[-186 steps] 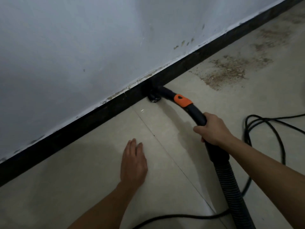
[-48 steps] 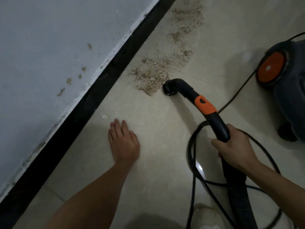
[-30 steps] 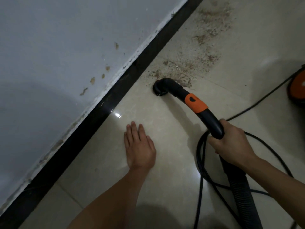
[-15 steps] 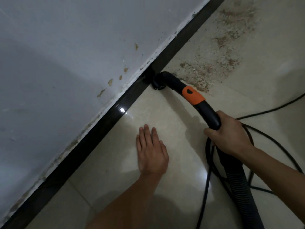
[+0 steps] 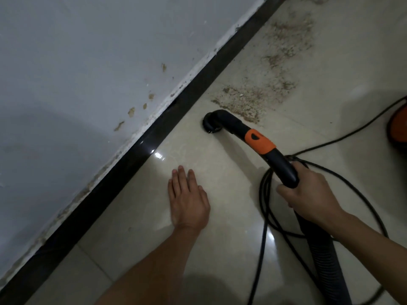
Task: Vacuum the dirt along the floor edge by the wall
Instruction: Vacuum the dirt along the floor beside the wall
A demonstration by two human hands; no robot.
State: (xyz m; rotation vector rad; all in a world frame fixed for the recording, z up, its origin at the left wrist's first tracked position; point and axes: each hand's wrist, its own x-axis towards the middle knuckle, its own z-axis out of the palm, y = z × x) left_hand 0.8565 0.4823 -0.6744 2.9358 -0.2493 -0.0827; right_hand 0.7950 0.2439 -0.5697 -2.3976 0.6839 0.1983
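Curling your right hand (image 5: 308, 194) in a tight grip round the black vacuum pipe (image 5: 261, 143), you hold its nozzle (image 5: 211, 124) mouth-down on the floor (image 5: 220, 249), at the near edge of the dirt (image 5: 244, 102) and apart from the baseboard (image 5: 123, 166). Your left hand (image 5: 187, 201) has no grip on anything: it lies flat on the tile, fingers straight, near the baseboard.

Right hand (image 5: 308, 194) grips black curved vacuum handle with orange collar (image 5: 259, 142), round nozzle mouth (image 5: 211, 125) down on beige glossy tile floor (image 5: 220, 260). Left hand (image 5: 188, 201) flat on floor. Brown gritty dirt patch (image 5: 248, 100) just beyond nozzle, near black baseboard (image 5: 132, 150).
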